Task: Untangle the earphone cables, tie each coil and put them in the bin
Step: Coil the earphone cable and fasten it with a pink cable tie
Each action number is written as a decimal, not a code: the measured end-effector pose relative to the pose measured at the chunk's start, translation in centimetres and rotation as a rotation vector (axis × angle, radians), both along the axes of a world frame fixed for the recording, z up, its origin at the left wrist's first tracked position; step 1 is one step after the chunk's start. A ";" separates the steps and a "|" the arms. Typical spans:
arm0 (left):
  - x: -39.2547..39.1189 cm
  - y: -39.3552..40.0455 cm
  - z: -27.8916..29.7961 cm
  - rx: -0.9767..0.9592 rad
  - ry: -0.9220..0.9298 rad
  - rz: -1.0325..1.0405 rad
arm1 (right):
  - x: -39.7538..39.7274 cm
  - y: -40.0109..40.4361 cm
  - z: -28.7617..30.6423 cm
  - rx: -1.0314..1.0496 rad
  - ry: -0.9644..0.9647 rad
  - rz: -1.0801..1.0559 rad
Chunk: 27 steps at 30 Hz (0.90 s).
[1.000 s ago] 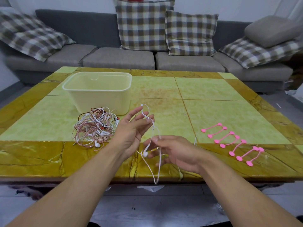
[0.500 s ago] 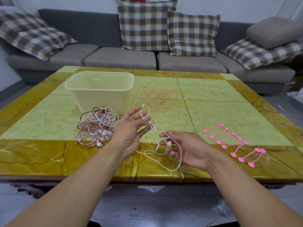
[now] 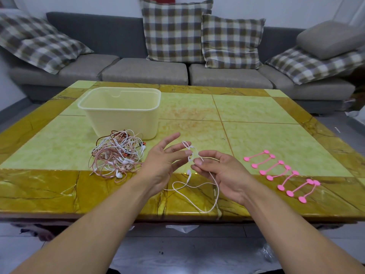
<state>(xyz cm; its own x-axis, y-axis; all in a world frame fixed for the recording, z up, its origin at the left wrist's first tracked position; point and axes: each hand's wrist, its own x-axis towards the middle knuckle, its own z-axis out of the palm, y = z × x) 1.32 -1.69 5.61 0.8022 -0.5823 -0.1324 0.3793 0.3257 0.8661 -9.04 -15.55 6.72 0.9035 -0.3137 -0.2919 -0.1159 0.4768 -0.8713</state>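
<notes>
Your left hand (image 3: 161, 162) is spread above the table's near edge, fingers splayed, with a loop of the white earphone cable (image 3: 194, 186) hooked over its fingertips. Your right hand (image 3: 221, 172) pinches that same cable between thumb and fingertips just beside the left, and the rest of the cable hangs in loose loops down to the near edge, one earbud dangling between your hands. The tangled pile of white and pink earphones (image 3: 118, 155) lies near the table's (image 3: 256, 115) near-left edge, just beside your left hand. One cream bin (image 3: 122, 109) stands directly behind the pile, toward the far-left corner. Seven pink cable ties (image 3: 280, 173) lie in a slanting row by the near-right edge, apart from your right hand. Behind the table a grey sofa (image 3: 146, 70) carries five cushions, four checked and one plain.
</notes>
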 end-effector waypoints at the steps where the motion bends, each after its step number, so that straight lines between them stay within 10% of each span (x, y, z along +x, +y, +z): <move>1: -0.1 0.0 -0.1 0.006 -0.004 -0.011 | 0.0 0.1 0.0 0.003 -0.008 -0.009; 27: 0.4 -0.2 -0.5 0.121 -0.136 0.038 | 0.0 0.0 -0.1 -0.325 0.102 0.058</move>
